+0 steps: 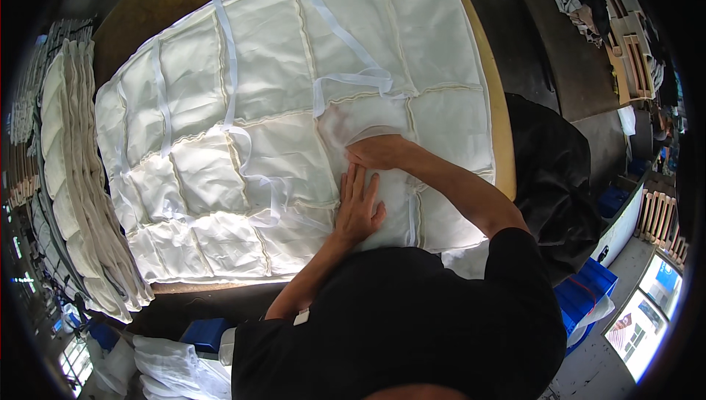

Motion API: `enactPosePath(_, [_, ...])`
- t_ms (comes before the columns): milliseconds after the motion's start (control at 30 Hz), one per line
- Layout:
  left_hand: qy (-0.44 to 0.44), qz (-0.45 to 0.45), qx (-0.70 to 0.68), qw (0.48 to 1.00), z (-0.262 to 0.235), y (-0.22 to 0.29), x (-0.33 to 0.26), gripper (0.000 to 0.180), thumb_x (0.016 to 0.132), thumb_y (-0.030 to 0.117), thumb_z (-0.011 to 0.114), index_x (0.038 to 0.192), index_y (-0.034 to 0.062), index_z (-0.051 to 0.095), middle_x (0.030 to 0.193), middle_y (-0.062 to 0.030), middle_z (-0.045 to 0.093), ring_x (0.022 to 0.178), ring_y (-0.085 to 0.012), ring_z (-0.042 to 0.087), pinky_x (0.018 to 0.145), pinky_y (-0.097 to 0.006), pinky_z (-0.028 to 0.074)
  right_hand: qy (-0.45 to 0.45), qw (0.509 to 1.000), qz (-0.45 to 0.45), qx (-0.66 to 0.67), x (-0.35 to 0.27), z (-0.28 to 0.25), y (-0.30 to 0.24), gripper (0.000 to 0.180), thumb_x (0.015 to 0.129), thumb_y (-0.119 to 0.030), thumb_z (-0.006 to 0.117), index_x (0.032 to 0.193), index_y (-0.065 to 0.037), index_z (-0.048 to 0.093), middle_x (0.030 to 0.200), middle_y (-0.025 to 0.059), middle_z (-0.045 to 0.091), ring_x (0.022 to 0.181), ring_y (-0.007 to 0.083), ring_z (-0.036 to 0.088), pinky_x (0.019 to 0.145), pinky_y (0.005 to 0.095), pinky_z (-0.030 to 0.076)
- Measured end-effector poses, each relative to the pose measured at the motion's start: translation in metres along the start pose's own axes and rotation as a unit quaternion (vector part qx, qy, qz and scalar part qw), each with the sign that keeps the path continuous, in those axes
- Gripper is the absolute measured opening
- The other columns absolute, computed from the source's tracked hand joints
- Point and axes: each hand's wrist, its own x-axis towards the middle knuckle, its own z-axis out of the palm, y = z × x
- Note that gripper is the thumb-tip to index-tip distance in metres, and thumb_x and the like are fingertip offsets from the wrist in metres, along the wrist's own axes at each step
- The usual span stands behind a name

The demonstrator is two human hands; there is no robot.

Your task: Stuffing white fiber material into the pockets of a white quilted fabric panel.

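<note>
A large white fabric panel (265, 91), sewn into puffy compartments by beige seams, is spread out in front of me. My left hand (358, 207) lies flat on it with fingers stretched out and away from me, the tips touching the underside of my right wrist area. My right hand (379, 151) reaches into an opening in one compartment. Its fingers are under the thin translucent cloth and show only as a faint pinkish shape, so their grip is hidden. Loose white ribbon tape (353, 76) lies folded just beyond the right hand.
The panel rests on a yellowish board (501, 131). Folded pale fabric layers (77, 172) hang at the left. Black cloth (551, 165) is bunched at the right, above a blue bin (588, 290). White fabric (176, 367) and a blue box (206, 334) sit at lower left.
</note>
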Motion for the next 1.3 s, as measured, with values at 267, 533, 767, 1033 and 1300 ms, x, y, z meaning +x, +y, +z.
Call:
enactPosePath(267, [0.161, -0.087, -0.173, 0.968, -0.069, 0.019, 0.016, 0.031, 0.082, -0.001, 0.067, 0.113, -0.0036, 0.069, 0.123, -0.0223, 0.066, 0.117, -0.0361, 0.064, 0.098, -0.04, 0.051, 0.3, 0.93, -0.068, -0.2, -0.063, 0.012, -0.021, 0.024, 0.093, -0.021, 0.056, 0.104, -0.001, 0.066, 0.107, 0.0155, 0.069, 0.099, 0.0309, 0.066, 0.086, 0.0422, 0.05])
enactPosePath(533, [0.177, -0.031, -0.119, 0.977, -0.089, -0.038, 0.106, 0.027, 0.092, -0.002, 0.058, 0.117, -0.0011, 0.068, 0.118, -0.0195, 0.069, 0.111, -0.0324, 0.067, 0.094, -0.037, 0.053, 0.081, 0.983, 0.151, 0.059, 0.007, 0.038, 0.005, 0.023, 0.089, -0.016, 0.056, 0.101, 0.0, 0.066, 0.095, 0.0165, 0.069, 0.087, 0.0347, 0.068, 0.08, 0.0479, 0.054])
enactPosePath(767, [0.081, 0.027, -0.071, 0.994, -0.076, -0.045, 0.131, 0.027, 0.098, 0.01, 0.056, 0.12, -0.0017, 0.067, 0.128, -0.0182, 0.065, 0.127, -0.0375, 0.056, 0.107, -0.045, 0.044, 0.152, 0.984, 0.051, -0.078, -0.054, 0.023, -0.028, 0.032, 0.086, -0.015, 0.059, 0.112, 0.002, 0.064, 0.112, 0.0192, 0.064, 0.103, 0.0339, 0.064, 0.091, 0.0488, 0.049])
enactPosePath(1033, [0.014, 0.084, -0.035, 0.996, -0.075, -0.051, 0.155, 0.033, 0.103, 0.021, 0.052, 0.123, -0.0012, 0.066, 0.129, -0.0186, 0.064, 0.126, -0.0351, 0.057, 0.106, -0.043, 0.044, 0.294, 0.927, 0.232, 0.022, -0.015, 0.034, -0.021, 0.058, 0.085, -0.03, 0.068, 0.13, 0.005, 0.056, 0.137, 0.0247, 0.052, 0.128, 0.0395, 0.049, 0.112, 0.0553, 0.032])
enactPosePath(1300, [-0.051, -0.112, -0.38, 0.917, -0.092, -0.083, 0.154, 0.047, 0.11, 0.034, 0.04, 0.129, -0.0029, 0.063, 0.128, -0.0134, 0.066, 0.12, -0.0241, 0.059, 0.107, -0.035, 0.042, 0.297, 0.915, 0.208, -0.179, -0.041, 0.042, -0.039, 0.049, 0.086, -0.029, 0.067, 0.124, 0.002, 0.061, 0.134, 0.0217, 0.056, 0.128, 0.0403, 0.049, 0.109, 0.0535, 0.036])
